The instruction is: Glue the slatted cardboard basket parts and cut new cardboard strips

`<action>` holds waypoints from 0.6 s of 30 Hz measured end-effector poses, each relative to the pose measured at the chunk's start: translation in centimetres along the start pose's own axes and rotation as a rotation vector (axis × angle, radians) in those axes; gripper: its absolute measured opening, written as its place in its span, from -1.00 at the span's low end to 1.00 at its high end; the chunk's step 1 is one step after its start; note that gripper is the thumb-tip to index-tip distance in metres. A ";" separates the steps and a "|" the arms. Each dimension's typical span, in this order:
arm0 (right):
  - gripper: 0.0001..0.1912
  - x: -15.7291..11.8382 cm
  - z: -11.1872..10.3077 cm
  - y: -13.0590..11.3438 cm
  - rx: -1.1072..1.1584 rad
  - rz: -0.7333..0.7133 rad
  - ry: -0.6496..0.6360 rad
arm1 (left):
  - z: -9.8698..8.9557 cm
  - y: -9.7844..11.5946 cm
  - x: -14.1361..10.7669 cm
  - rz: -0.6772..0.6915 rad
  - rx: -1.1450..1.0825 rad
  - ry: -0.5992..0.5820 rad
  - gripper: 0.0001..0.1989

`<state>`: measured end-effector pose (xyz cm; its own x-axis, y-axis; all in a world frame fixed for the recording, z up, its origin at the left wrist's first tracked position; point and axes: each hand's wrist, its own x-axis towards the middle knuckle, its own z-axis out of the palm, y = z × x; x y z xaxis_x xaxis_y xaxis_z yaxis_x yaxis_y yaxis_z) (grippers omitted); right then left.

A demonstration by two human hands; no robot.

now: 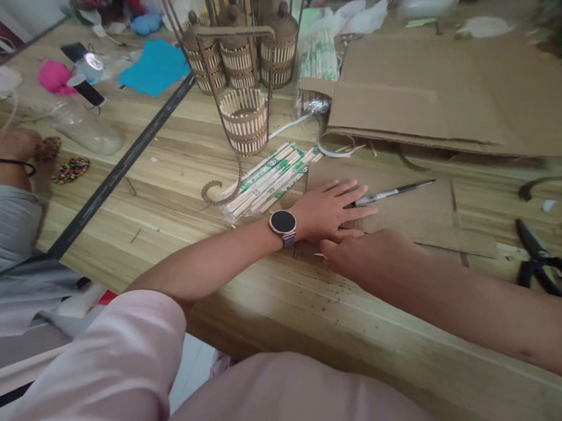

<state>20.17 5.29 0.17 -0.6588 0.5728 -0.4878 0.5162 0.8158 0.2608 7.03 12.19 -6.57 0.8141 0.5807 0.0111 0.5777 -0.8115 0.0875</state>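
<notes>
My left hand [331, 209], a watch on its wrist, lies flat with spread fingers on a piece of brown cardboard [405, 219]. My right hand [359, 250] is closed at the cardboard's near edge, just below the left fingers. A small pale tip shows by its thumb; what it belongs to is hidden inside the hand. A black and clear pen [394, 193] rests on the cardboard near my left fingertips. Beyond my left wrist lie paper-wrapped wooden chopsticks [267, 183]. A small basket [246, 124] of sticks and cardboard strips stands behind them.
Black-handled scissors [546, 264] lie at the right. Larger cardboard sheets [449, 92] fill the back right. Several lidded stick baskets [278, 52] stand at the back. At the left, another person's hand [8, 143] is near beaded pieces [71, 170] and a clear jar [85, 128].
</notes>
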 end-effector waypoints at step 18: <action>-0.65 -1.9 2.1 2.3 0.228 0.135 0.024 | 0.4 0.2 -0.1 -0.011 -0.013 0.052 -0.42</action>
<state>23.83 5.93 -0.07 -0.5874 0.6789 -0.4405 0.7084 0.6945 0.1258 7.04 11.97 -6.96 0.8030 0.5927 0.0621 0.5858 -0.8042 0.1008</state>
